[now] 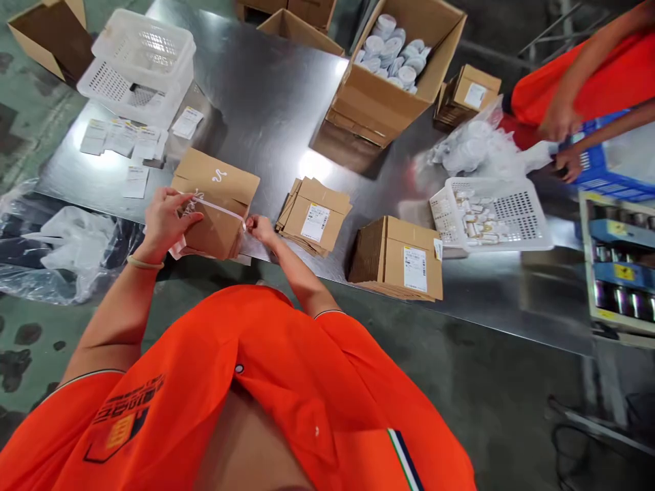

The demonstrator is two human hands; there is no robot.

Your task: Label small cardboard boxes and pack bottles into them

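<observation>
A bundle of flat brown cardboard boxes (pixel 217 204) lies at the near edge of the steel table (pixel 256 88). A thin white string (pixel 220 208) runs across its top. My left hand (pixel 166 221) is closed on the string's left end, fingers curled over the bundle's edge. My right hand (pixel 260 228) pinches the string's other end at the bundle's right corner. The string is taut between both hands.
Two stacks of flat labelled cartons (pixel 314 215) (pixel 396 259) lie to the right. A large open box of white rolls (pixel 394 68), white perforated baskets (pixel 138 65) (pixel 491 215) and paper labels (pixel 123 140) stand around. Another person's hands (pixel 560 123) work at far right.
</observation>
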